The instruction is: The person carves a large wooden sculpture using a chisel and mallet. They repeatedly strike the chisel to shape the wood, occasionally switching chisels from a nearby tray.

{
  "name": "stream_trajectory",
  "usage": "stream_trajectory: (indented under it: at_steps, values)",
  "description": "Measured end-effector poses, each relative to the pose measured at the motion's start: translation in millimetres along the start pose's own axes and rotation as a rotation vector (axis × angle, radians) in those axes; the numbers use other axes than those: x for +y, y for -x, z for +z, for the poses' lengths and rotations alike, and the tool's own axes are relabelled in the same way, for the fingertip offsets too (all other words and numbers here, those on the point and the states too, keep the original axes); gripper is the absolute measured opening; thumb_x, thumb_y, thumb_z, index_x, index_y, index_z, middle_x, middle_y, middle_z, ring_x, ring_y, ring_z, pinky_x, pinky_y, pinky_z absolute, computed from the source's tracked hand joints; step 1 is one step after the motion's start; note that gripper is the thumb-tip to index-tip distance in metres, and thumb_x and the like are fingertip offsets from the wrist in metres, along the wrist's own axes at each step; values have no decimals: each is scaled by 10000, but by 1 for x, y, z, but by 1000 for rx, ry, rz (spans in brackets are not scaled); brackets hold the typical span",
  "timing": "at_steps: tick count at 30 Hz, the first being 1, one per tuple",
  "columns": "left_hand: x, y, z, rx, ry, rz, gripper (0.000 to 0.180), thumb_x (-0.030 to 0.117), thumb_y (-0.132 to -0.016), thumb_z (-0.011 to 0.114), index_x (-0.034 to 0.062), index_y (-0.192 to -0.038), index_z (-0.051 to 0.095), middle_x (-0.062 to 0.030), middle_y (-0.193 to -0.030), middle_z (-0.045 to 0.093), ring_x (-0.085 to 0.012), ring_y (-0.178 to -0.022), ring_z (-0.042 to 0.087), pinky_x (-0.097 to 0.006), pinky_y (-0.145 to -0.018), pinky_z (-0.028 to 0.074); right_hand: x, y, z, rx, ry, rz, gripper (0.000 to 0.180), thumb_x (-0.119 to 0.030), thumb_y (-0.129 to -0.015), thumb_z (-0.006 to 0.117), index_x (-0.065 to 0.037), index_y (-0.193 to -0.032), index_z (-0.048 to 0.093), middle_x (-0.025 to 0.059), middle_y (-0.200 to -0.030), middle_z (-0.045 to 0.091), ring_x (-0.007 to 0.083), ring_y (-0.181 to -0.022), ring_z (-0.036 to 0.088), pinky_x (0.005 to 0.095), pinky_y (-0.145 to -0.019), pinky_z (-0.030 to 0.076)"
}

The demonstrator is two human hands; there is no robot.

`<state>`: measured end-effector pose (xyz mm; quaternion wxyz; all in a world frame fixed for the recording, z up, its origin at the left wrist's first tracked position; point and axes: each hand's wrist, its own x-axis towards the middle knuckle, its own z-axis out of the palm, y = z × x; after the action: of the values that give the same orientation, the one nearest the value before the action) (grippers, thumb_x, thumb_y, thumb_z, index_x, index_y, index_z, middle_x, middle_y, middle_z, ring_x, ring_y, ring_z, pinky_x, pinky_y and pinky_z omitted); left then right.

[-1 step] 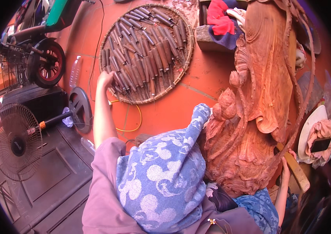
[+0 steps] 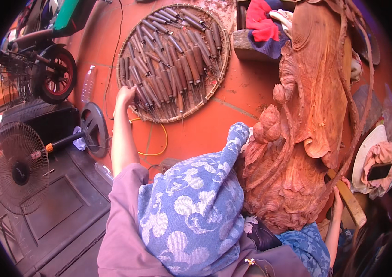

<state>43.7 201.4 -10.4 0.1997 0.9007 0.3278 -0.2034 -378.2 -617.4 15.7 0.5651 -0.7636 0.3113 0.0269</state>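
Note:
My left hand (image 2: 126, 95) is at the left rim of a round woven tray (image 2: 225, 60), with curled fingers at the edge of the chisels. Whatever it holds is hidden. Several wood-handled carving chisels (image 2: 177, 76) lie side by side in the tray, their thin blades toward me. On the right stands a large reddish wood carving (image 2: 318, 87) with lotus buds and curling stems. My right hand (image 2: 337, 201) is beside its base, next to a wooden bar (image 2: 354, 205). Its fingers are partly hidden, so its grip cannot be made out.
A standing fan (image 2: 20, 168), a dark panelled door (image 2: 62, 203) lying flat and a wheeled vehicle (image 2: 56, 74) are at left. A plastic bottle (image 2: 88, 84) and a yellow cord (image 2: 166, 138) lie on red tiles. A hat (image 2: 367, 154) with a phone (image 2: 379, 171) sits at right.

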Motion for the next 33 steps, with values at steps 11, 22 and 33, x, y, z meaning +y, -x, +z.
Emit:
stream_trajectory:
  at_steps: [11, 22, 33]
  values:
    - [47, 47, 50, 372, -304, 124, 342, 331, -843, 759, 50, -1033, 719, -177, -1036, 736, -310, -1006, 706, -430, -890, 546, -14, 4, 11, 15, -128, 26, 377, -3, -899, 670, -58, -1236, 511, 88, -1338, 507, 205, -1273, 459, 340, -1116, 327]
    - [125, 47, 109, 155, -315, 415, 479, 505, -784, 713, 62, -955, 775, -200, -912, 741, -353, -888, 726, -426, -839, 551, -13, -5, 8, 3, 22, -53, 435, -22, -828, 751, -71, -1198, 528, 144, -1331, 555, 253, -1301, 482, 397, -1129, 354]
    - [150, 86, 97, 330, -137, 548, 561, 377, -899, 653, -15, -1265, 488, -290, -1050, 674, -427, -1038, 661, -461, -917, 508, -44, -12, 24, -121, -178, -27, 559, -24, -761, 810, -58, -1241, 527, 111, -1300, 549, 237, -1294, 479, 380, -1125, 353]
